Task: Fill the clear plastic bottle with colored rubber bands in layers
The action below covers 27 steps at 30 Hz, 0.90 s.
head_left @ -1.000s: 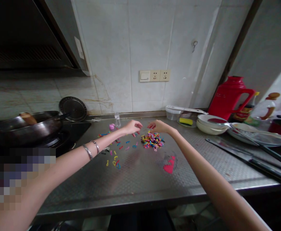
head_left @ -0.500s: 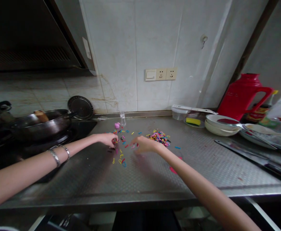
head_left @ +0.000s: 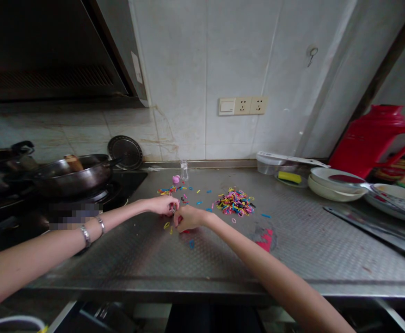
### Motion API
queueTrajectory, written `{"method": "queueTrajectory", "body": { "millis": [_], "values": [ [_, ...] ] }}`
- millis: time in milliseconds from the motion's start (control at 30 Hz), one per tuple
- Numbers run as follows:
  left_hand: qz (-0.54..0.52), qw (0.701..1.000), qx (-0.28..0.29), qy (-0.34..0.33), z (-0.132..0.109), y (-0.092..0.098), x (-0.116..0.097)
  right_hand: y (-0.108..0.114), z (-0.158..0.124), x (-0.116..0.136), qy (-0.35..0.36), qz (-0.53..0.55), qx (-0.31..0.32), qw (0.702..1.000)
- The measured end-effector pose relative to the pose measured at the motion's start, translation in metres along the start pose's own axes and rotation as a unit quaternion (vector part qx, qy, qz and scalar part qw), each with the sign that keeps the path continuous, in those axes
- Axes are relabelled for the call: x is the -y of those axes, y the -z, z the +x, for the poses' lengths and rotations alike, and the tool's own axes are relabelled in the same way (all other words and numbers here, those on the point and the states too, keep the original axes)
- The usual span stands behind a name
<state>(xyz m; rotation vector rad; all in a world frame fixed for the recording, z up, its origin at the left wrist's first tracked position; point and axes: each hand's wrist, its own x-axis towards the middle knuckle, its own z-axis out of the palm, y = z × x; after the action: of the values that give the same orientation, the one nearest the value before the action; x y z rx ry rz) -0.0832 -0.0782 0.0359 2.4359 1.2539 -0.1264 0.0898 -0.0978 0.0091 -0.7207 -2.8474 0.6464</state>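
My left hand (head_left: pixel 164 205) is closed, fingertips pinched around small coloured rubber bands, only partly visible. Right against it, my right hand (head_left: pixel 189 217) curls downward with its fingers together; what they grip is hidden. Around both hands lie loose rubber bands, among them a yellow band (head_left: pixel 167 225) and a blue band (head_left: pixel 192 243). A small heap of bands (head_left: pixel 169 190) is behind my left hand. Farther right, a bigger multicoloured pile of rubber bands (head_left: pixel 235 202) rests on the metal counter (head_left: pixel 223 263).
A small clear bottle (head_left: pixel 184 172) and a pink piece (head_left: pixel 176 179) stand near the wall. On the left is a pan (head_left: pixel 69 178) on the stove. Bowls (head_left: pixel 336 187), a yellow sponge (head_left: pixel 289 177), a long knife (head_left: pixel 369 231) and a red thermos (head_left: pixel 369 138) are on the right.
My right hand has moved left and down, from open to closed, and now meets my left hand. Several bands between the hands were gathered or covered. The view has shifted slightly left.
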Motion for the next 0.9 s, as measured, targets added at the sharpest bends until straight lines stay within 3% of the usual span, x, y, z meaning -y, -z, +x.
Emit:
{"method": "queueTrajectory", "body": {
  "millis": [267,400,533,667,800,900],
  "values": [
    [-0.019,0.999,0.005,0.043,0.006,-0.004,-0.009,0.0,-0.013,0.009,0.021,-0.066,-0.036,0.997],
    [-0.03,0.999,-0.01,0.044,0.014,0.003,-0.015,0.021,-0.026,-0.001,-0.009,-0.05,-0.066,0.997],
    [-0.115,0.986,-0.117,0.033,0.038,0.017,-0.027,0.063,-0.054,-0.028,-0.071,-0.059,-0.133,0.987],
    [-0.232,0.949,-0.213,0.014,0.066,0.033,-0.053,0.102,-0.093,-0.067,-0.198,-0.16,-0.204,0.945],
    [-0.146,0.971,-0.191,-0.003,0.071,0.041,-0.074,0.107,-0.122,-0.082,-0.259,-0.197,-0.185,0.927],
    [-0.018,0.987,-0.16,-0.013,0.057,0.039,-0.07,0.085,-0.127,-0.064,-0.216,-0.178,-0.148,0.948]
  ]
}}
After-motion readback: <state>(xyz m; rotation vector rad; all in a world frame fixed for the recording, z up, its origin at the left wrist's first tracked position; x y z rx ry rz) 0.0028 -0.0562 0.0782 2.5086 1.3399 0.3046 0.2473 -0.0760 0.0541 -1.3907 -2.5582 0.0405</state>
